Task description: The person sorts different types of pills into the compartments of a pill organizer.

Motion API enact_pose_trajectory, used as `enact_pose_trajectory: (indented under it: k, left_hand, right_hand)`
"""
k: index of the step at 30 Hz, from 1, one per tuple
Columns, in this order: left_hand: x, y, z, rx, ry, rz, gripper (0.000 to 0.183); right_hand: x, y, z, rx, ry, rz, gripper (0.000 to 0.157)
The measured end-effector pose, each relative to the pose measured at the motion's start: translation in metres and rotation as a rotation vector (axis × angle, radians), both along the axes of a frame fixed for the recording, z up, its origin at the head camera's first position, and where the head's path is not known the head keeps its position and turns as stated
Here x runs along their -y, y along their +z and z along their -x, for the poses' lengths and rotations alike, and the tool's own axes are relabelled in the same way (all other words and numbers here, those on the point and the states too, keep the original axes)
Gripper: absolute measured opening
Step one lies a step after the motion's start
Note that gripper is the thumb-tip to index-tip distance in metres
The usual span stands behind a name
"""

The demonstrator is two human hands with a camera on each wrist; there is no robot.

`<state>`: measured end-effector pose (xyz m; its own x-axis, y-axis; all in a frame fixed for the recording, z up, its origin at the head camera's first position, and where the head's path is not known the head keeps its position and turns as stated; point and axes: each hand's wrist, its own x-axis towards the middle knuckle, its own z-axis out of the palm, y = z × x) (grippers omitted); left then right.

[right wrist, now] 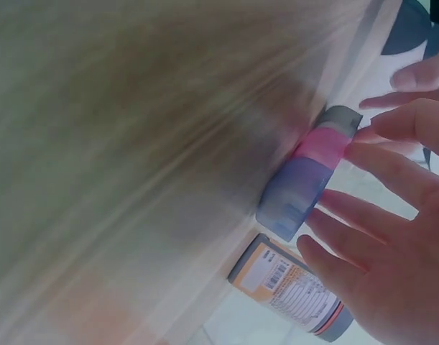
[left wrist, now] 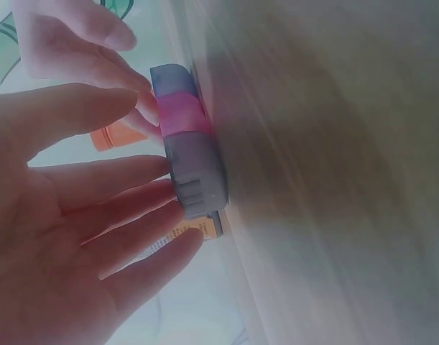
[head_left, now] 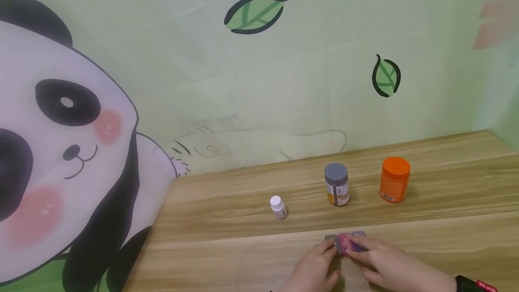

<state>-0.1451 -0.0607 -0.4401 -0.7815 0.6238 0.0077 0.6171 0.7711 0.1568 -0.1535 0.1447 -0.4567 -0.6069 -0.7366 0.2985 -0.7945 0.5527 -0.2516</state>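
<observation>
Wooden tabletop [head_left: 211, 247]: pale with long streaks of grain, spreading under the fingers and out to both sides of them.
Black wristband [head_left: 470, 284]: behind the right fingers, around that wrist, a red patch with pale marks on it.
Left hand [head_left: 314, 267]: fingers nearly straight and spread a little, their tips against the grey end of the case; they aren't wrapped round it.
Right hand [head_left: 383, 258]: fingers also extended and loosely apart, tips on the pink and blue-violet parts.
Three-part case [left wrist: 189, 136]: on the wood between the two sets of fingertips, grey on the left, pink in the middle, blue-violet on the right.
Small white bottle [head_left: 278, 207]: upright, beyond the left fingers and off to their left.
Grey-lidded jar [head_left: 336, 184]: upright, straight out past the fingertips, white and orange label showing.
Orange jar [head_left: 394, 180]: upright, beyond the right fingers and farther right than the grey-lidded one.
Backdrop [head_left: 324, 84]: pale green, farthest from the fingers, with two drawn leaves and, off to the left, a big panda.
</observation>
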Motion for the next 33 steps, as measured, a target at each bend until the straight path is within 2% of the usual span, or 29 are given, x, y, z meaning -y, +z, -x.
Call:
enact_pose_trajectory:
  k: [4, 6, 9, 13, 17, 19, 23, 27, 30, 33]
  left_hand:
    - [0.001, 0.0, 0.001, 0.027, 0.015, -0.042, 0.039]
    - [0.002, -0.001, 0.002, 0.026, 0.015, -0.084, 0.037]
    - [0.004, -0.001, 0.003, 0.029, 0.007, -0.143, 0.034]
    - [0.006, 0.001, 0.003, 0.055, 0.001, -0.184, 0.034]
    - [0.007, 0.003, 0.004, 0.059, -0.006, -0.22, 0.035]
    - [0.007, 0.003, 0.003, 0.046, -0.011, -0.23, 0.034]
    - [0.006, 0.005, 0.0, 0.07, 0.023, -0.262, 0.033]
    - [0.009, 0.016, -0.005, 0.134, 0.143, -0.316, 0.034]
    - [0.009, 0.022, -0.004, 0.085, 0.189, -0.3, 0.035]
    - [0.007, 0.018, 0.002, -0.037, 0.148, -0.229, 0.035]
  right_hand:
    - [0.006, 0.005, 0.006, -0.033, -0.003, 0.063, 0.025]
    - [0.012, 0.008, 0.009, -0.035, -0.032, 0.08, 0.019]
    - [0.021, 0.012, 0.013, 0.017, -0.102, 0.047, 0.012]
    - [0.032, 0.017, 0.018, 0.113, -0.162, -0.032, 0.024]
    - [0.037, 0.018, 0.023, 0.153, -0.163, -0.044, 0.041]
    - [0.037, 0.017, 0.023, 0.16, -0.158, -0.038, 0.041]
    - [0.03, 0.013, 0.02, 0.109, -0.15, -0.041, 0.036]
    - [0.02, 0.009, 0.015, 0.021, -0.134, -0.021, 0.036]
    - [0.015, 0.006, 0.015, -0.023, -0.128, 0.026, 0.031]
    - [0.012, 0.002, 0.017, -0.101, -0.113, 0.079, 0.025]
